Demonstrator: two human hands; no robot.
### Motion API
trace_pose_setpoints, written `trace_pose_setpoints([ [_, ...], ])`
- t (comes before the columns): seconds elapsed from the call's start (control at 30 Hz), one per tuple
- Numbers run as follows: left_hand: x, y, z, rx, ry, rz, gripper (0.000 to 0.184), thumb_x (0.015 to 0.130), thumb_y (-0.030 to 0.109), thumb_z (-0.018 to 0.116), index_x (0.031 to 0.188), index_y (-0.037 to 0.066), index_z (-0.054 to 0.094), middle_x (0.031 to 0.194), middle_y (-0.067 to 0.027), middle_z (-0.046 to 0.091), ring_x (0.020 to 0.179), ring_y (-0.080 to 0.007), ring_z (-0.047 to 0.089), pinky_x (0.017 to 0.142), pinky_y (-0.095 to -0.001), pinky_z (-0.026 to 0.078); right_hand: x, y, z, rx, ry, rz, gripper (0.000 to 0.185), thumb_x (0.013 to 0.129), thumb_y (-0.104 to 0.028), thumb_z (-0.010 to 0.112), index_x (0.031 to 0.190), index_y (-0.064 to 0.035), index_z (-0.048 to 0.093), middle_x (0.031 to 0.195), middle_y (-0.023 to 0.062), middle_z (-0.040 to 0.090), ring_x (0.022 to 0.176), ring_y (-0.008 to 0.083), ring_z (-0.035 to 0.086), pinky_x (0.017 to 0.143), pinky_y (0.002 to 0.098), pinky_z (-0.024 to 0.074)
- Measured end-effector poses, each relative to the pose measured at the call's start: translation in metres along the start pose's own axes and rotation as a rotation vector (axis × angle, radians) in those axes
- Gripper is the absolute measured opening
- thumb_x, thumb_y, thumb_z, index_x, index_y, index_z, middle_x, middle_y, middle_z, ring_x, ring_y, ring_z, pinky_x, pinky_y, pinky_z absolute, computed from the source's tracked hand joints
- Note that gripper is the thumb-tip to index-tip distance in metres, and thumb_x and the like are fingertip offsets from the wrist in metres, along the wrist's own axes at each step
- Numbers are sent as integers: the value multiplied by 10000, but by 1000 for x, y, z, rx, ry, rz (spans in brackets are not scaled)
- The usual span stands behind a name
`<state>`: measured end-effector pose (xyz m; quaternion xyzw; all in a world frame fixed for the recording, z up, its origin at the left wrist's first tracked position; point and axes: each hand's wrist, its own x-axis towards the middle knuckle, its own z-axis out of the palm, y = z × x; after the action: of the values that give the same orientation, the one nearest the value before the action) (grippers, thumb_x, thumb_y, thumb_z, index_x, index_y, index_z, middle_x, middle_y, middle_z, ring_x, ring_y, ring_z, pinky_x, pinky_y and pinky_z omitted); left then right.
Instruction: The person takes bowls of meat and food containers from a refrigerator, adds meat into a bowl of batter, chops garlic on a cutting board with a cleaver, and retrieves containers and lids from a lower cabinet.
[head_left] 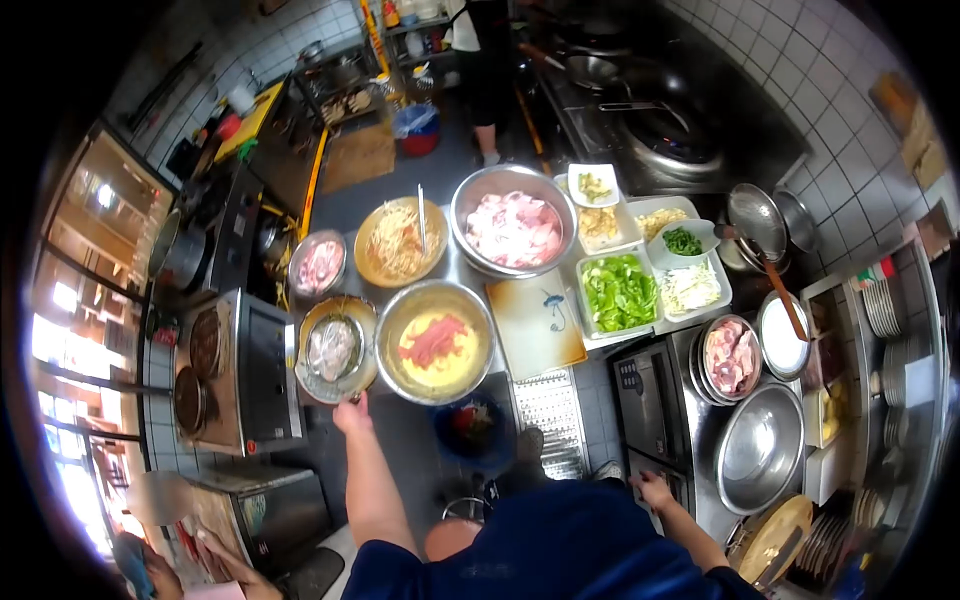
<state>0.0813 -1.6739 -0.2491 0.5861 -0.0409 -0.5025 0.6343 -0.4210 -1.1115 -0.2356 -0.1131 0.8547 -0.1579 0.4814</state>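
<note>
My left hand (351,415) is closed at the near edge of a wide brownish basin (304,375), its fingers partly hidden at the rim. Inside that basin sits a bowl holding something pale in clear plastic (334,346). Just right of it stands a large metal bowl (484,372) with yellow mixture and a pinkish-red mass (437,342). My right hand (652,490) hangs low beside the front of a black and steel appliance (650,390), fingers loosely apart and apparently holding nothing. Whether it touches the appliance, I cannot tell.
Behind are a bowl of raw meat (515,230), a bowl of shredded food with chopsticks (398,240), and green peppers (619,292). A cutting board (535,320) lies right of centre. An empty steel basin (760,450) is at right. Other people stand at the back and lower left.
</note>
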Motion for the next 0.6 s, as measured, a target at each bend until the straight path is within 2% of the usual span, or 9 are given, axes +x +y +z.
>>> trace_pose_setpoints([
  [0.07,13,3,-8,49,10,27,341,947,14,609,1241,-63,454,1159,-241,588,939,-375,670,747,-479,655,-28,9,-3,103,48,111,694,894,-388,721,1429,15,542,1243,220,691,1096,266,675,916,364,529],
  [0.17,5,16,-8,96,-15,10,406,989,99,596,1333,-18,416,1162,-218,594,939,-366,677,740,-451,654,-52,27,-2,297,-9,229,715,929,-429,664,1505,-50,476,1341,187,636,1020,263,658,893,355,534],
  [0.27,3,18,-22,179,-95,-47,514,1036,289,570,1431,43,352,1239,-229,560,968,-373,678,753,-436,640,-73,39,2,331,-65,199,650,960,-415,641,1470,-35,507,1318,182,649,1055,266,659,920,361,528],
  [0.37,-41,9,-24,272,53,-23,629,1046,470,518,1483,73,303,1314,-246,506,1009,-379,666,767,-439,619,-81,45,9,434,-96,240,614,979,-409,612,1456,-34,516,1312,174,653,1058,258,658,934,360,526],
  [0.4,-47,-4,-38,325,24,-8,667,1042,532,490,1500,92,287,1372,-255,461,1053,-385,650,781,-446,602,-81,45,12,478,-104,257,603,985,-407,603,1451,-34,519,1310,171,654,1059,256,658,938,359,525],
  [0.47,-80,-26,-65,442,-53,-18,566,1051,500,487,1435,101,370,1139,-151,518,924,-289,625,698,-400,579,-80,46,20,571,-118,286,581,997,-403,584,1441,-33,525,1305,166,657,1061,250,658,948,358,523],
  [0.5,-94,-44,-79,507,-69,-36,464,1058,482,481,1318,101,428,991,-92,511,786,-229,592,608,-361,556,-80,49,24,624,-122,302,570,1003,-400,575,1437,-33,529,1303,163,658,1062,248,658,953,358,522],
  [0.57,-125,-78,-116,658,-206,-152,355,1065,452,476,1124,105,435,854,-58,512,612,-195,558,446,-348,513,-79,53,33,746,-127,332,550,1016,-396,556,1427,-32,535,1299,158,661,1064,243,657,962,357,520],
  [0.6,-144,-88,-131,786,-247,-272,360,1059,451,488,1146,105,444,864,-76,511,635,-211,578,466,-356,532,-79,57,38,820,-130,351,540,1022,-394,547,1422,-31,538,1297,155,662,1065,240,657,967,357,519],
])
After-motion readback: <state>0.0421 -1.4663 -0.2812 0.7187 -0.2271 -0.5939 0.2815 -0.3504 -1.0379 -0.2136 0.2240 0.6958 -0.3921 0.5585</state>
